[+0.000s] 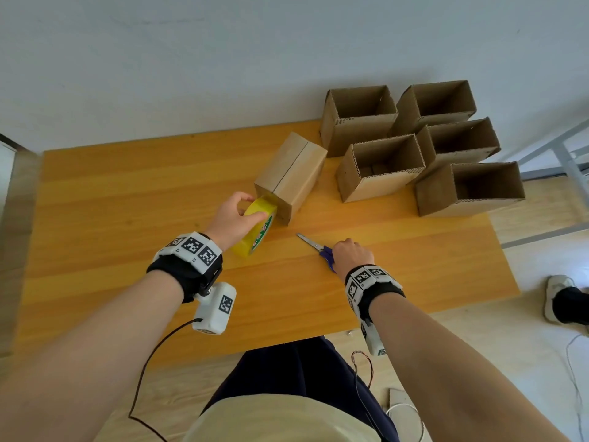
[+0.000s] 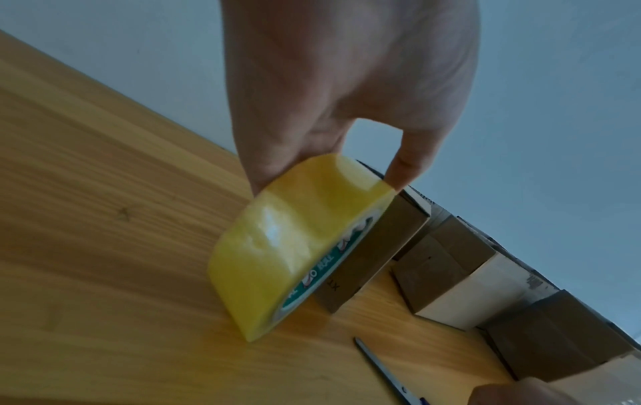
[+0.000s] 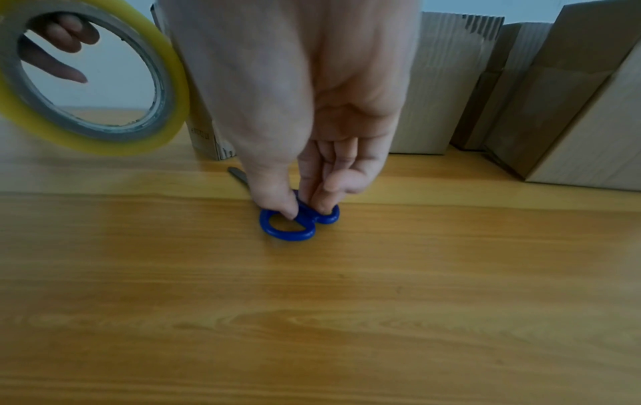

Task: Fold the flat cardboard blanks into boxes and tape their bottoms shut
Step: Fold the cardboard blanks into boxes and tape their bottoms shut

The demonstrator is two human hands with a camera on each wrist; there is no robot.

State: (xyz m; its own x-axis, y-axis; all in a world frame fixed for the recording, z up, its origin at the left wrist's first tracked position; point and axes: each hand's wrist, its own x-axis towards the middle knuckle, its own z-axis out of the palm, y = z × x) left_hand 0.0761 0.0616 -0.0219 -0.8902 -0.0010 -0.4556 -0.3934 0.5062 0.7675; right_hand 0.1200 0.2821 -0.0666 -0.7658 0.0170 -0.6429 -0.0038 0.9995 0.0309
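Note:
A yellow tape roll (image 1: pixel 255 226) (image 2: pixel 295 246) (image 3: pixel 93 82) stands on edge by the near end of a folded cardboard box (image 1: pixel 291 175) (image 2: pixel 374 252) that has its closed flaps up. My left hand (image 1: pixel 234 218) (image 2: pixel 333 153) grips the roll from above, thumb on one side, fingers on the other. Blue-handled scissors (image 1: pixel 314 247) (image 3: pixel 295 222) (image 2: pixel 385 370) lie on the wooden table (image 1: pixel 127 218). My right hand (image 1: pixel 349 255) (image 3: pixel 305 202) pinches their handle loops between thumb and fingertips.
Several open-topped finished boxes (image 1: pixel 414 145) (image 3: pixel 520 96) stand in a cluster at the table's back right. A grey wall runs behind the table. A metal frame (image 1: pixel 561 154) and a shoe (image 1: pixel 557 298) are on the floor to the right.

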